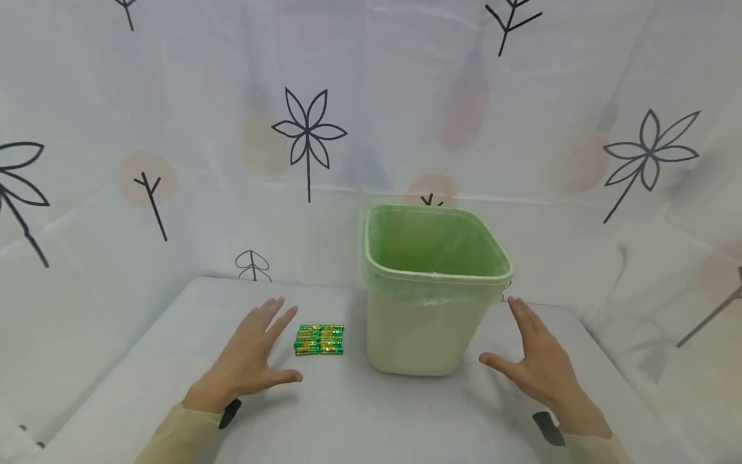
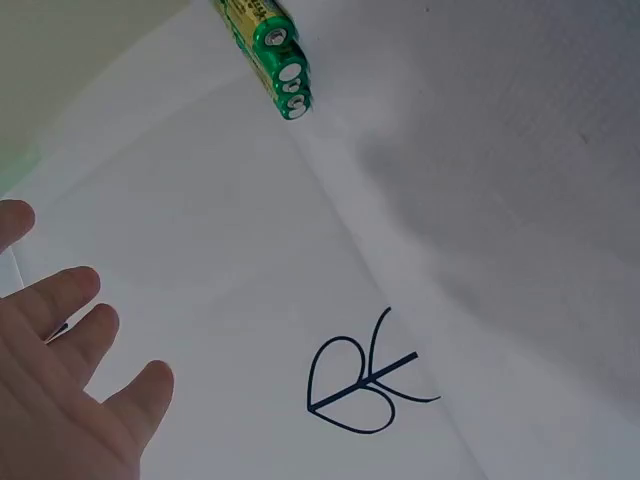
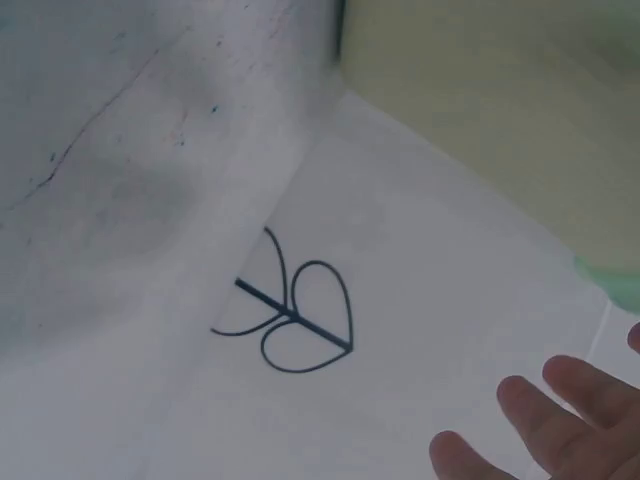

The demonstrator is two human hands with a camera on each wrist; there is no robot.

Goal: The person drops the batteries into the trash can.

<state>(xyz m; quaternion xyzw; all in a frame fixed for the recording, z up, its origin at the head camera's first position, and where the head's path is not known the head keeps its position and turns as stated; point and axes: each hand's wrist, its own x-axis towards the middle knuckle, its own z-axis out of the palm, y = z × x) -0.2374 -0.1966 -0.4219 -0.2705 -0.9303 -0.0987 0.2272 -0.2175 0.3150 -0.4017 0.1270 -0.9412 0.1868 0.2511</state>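
Observation:
Green and gold batteries [image 1: 319,340] lie side by side in two columns on the white table, left of the bin. Their ends show at the top of the left wrist view, where the batteries [image 2: 272,50] are partly cut off. A pale bin [image 1: 420,332] stands upright, with a thin green liner [image 1: 435,290] folded over its rim. My left hand [image 1: 246,354] is just left of the batteries, fingers spread and holding nothing. To the right of the bin, my right hand [image 1: 539,361] is also spread and holds nothing.
A white cloth with printed flowers [image 1: 308,132] hangs behind and at both sides of the table [image 1: 348,419]. Each wrist has a dark band, with the left band [image 1: 230,414] showing below the sleeve.

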